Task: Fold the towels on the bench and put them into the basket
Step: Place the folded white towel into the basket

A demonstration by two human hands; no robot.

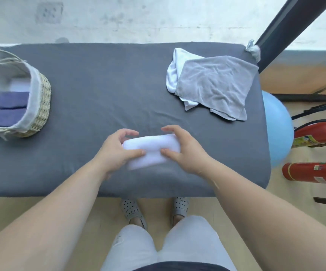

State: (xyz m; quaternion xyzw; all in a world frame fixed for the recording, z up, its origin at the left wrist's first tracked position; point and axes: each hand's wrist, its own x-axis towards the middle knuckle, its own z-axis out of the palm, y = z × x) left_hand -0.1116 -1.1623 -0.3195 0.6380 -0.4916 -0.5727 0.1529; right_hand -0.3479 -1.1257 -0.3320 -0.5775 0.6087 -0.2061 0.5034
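Observation:
A folded white towel (150,153) lies near the front edge of the grey bench (103,90). My left hand (117,151) grips its left end, thumb on top and fingers curled over the far side. My right hand (183,151) grips its right end the same way. At the back right a grey towel (214,85) lies unfolded and creased on top of a crumpled white towel (174,69). The woven basket (41,106) with a cloth liner stands at the bench's left end and holds two folded purple towels (9,108) and a white one behind them.
Right of the bench are a blue ball (279,126) and two red fire extinguishers (314,171) on the floor. A dark post (287,26) rises at the back right corner. A pale wall runs behind the bench. My feet stand under its front edge.

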